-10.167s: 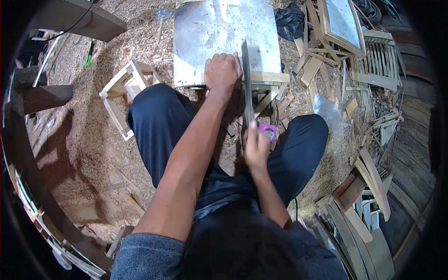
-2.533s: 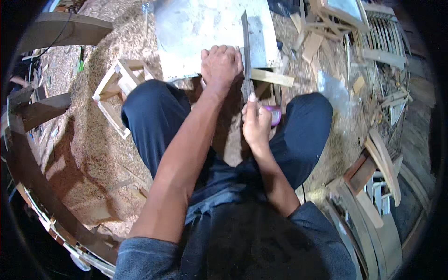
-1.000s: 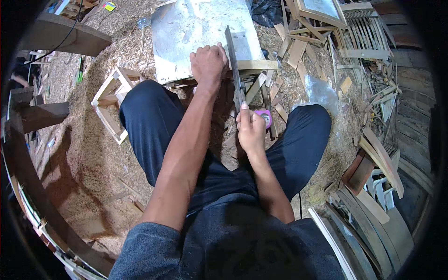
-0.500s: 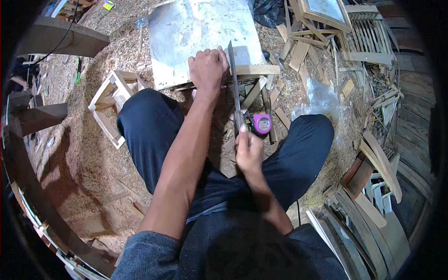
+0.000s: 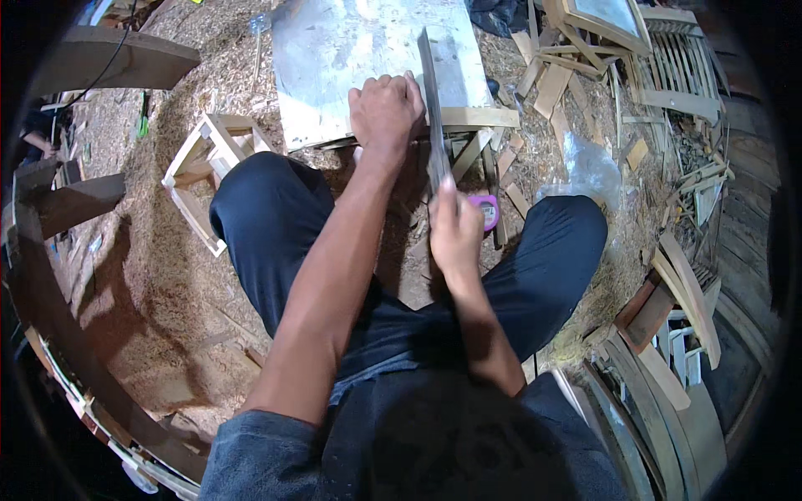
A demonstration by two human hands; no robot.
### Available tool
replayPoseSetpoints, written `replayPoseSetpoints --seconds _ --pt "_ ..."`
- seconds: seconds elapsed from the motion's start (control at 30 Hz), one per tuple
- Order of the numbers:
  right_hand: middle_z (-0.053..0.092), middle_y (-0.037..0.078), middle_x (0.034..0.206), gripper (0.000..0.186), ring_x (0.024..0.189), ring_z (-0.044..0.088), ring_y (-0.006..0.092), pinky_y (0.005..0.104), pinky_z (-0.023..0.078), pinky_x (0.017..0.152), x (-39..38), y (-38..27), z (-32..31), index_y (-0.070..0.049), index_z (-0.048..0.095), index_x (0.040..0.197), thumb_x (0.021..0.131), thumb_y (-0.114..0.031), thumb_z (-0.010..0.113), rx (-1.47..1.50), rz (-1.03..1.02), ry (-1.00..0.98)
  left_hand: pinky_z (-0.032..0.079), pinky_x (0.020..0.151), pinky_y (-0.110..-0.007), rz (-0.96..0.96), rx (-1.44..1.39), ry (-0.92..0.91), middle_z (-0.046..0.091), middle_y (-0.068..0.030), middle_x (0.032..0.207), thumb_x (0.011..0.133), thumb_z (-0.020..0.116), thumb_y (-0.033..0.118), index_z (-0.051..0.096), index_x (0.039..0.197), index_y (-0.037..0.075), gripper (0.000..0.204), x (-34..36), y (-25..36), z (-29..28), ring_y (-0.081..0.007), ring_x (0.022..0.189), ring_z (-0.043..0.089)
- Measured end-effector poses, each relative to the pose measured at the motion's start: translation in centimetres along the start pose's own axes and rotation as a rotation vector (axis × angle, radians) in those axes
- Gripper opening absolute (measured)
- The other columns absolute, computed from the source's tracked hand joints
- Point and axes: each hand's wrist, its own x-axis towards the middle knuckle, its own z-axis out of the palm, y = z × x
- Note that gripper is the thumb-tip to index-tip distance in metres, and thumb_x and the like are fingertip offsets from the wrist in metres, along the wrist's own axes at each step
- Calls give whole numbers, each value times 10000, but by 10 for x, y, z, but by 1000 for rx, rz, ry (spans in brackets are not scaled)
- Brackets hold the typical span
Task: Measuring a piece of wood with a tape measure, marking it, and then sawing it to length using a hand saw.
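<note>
My right hand [image 5: 456, 224] is wrapped round the handle of a handsaw [image 5: 431, 88], its narrow blade pointing away from me over the pale board [image 5: 330, 50]. A light wooden strip [image 5: 478, 116] lies along the board's near edge, and the blade crosses it just right of my left hand. That left hand [image 5: 384, 115] is closed on the strip in a fist, pressing it to the board; its fingertips are hidden. Beside my right hand lies a pink tape measure [image 5: 489, 210], partly covered by it.
A small wooden frame [image 5: 219, 150] stands by my left knee. Clear plastic [image 5: 587, 171] and wood offcuts [image 5: 553, 90] lie to the right. Slatted pieces [image 5: 668, 67] are at the far right, curved boards [image 5: 660, 409] at the near right. Shavings cover the floor. Another person [image 5: 38, 138] shows at the left edge.
The saw and my right hand have moved forward, away from me, so more blade extends past the strip. My left hand keeps its place on the strip. The view has shifted slightly.
</note>
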Motion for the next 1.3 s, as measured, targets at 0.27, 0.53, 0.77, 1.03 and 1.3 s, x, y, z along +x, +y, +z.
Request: replayPoseSetpoints --seconds 0.27,0.53,0.77,1.03,1.3 --pt "490 -17 552 549 514 443 80 280 336 497 -12 -9 -4 -54 548 644 1042 -426 481 26 94 14 410 715 -415 -55 7 -93 669 -79 680 901 590 269 704 630 89 344 -1 2 -5 -257 702 629" --pt "537 65 535 479 495 551 175 380 391 497 16 -8 -1 2 600 696 1035 -324 508 0 15 -8 415 689 -412 -29 -22 -25 676 -86 684 934 570 273 701 644 84 370 6 2 1 -273 689 638" --pt "486 -22 541 535 509 438 77 288 343 494 -23 2 -13 -38 544 635 1042 -382 503 16 45 -17 388 667 -411 -21 43 -84 669 -78 670 902 586 258 687 610 90 352 9 1 3 -259 671 620" --pt "542 79 551 445 518 545 177 358 413 515 -39 36 -18 2 597 685 1028 -270 515 -35 -11 -35 438 668 -423 -13 27 20 671 -100 659 928 573 284 689 621 81 386 -1 0 10 -278 650 641" --pt "509 -39 568 517 486 439 47 216 326 470 -8 30 -39 -85 567 650 1034 -429 520 239 181 -190 446 718 -430 -23 14 -7 690 -116 722 959 528 291 712 667 71 409 10 -3 0 -287 740 660"
